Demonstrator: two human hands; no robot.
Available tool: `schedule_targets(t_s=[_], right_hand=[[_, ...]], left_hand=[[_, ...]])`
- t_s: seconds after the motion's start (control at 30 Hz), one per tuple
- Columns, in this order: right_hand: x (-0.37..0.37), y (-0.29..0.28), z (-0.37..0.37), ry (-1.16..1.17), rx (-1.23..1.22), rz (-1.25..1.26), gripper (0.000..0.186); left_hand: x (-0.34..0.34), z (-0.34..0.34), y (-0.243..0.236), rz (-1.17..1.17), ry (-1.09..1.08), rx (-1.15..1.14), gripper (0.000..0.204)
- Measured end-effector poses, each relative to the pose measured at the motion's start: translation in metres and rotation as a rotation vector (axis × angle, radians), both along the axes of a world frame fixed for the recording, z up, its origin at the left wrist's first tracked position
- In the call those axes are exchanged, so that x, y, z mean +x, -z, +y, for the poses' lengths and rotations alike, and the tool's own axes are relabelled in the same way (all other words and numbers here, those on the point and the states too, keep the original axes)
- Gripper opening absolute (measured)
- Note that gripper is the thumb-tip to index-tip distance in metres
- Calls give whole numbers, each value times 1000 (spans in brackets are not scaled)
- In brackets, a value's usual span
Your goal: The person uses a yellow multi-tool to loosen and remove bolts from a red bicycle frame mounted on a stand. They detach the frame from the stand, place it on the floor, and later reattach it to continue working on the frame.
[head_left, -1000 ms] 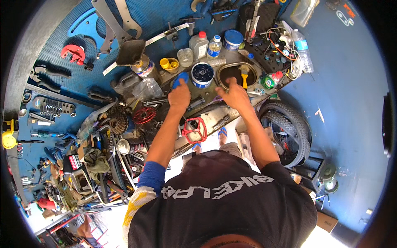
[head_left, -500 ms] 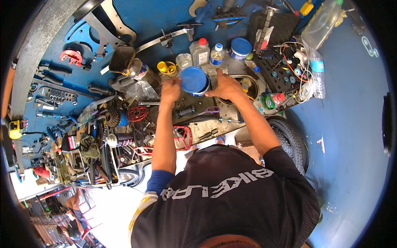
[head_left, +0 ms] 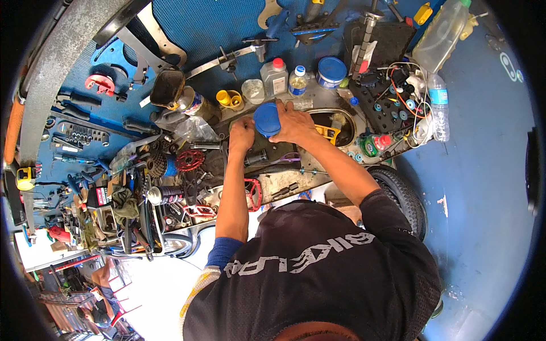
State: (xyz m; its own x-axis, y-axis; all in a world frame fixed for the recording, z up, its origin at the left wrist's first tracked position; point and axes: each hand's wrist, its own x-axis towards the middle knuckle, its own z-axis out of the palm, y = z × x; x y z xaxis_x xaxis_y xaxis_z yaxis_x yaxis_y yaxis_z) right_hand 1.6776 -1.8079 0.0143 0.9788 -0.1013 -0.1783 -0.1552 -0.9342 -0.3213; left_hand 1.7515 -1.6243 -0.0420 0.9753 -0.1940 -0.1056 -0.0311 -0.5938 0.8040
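Though round, flat blue lid [head_left: 266, 118]

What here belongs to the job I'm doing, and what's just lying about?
In use:
- blue-lidded tub
- right hand, around its right side
- left hand, at its left; contact unclear

Apparently just lying about:
- red chainring
- red-capped bottle
- second blue-lidded tub
- purple-handled tool
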Motion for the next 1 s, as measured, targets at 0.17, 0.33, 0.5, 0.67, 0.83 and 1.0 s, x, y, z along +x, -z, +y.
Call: schedule_targets(t_s=[0.17, 0.33, 0.5, 0.67, 0.83, 1.0], right_hand=[[5, 11, -6, -39, 17, -96, 107], [5, 11, -10, -34, 2, -110, 105], [-24, -42, -25, 125, -3, -88, 106], [-48, -78, -86, 297, -135, -140, 106], [-13, -90, -157, 383, -192, -122, 108], [23, -76, -208, 448, -192, -101, 118]], left_hand=[[0, -8, 19, 56, 32, -81, 33], [-2, -14, 20, -68, 54, -86, 36], [-16, -40, -24, -110, 155, -181, 38], [-15, -125, -50, -213, 337, -196, 44], [40, -215, -73, -232, 432, -25, 43], [82, -279, -74, -251, 429, 120, 42]])
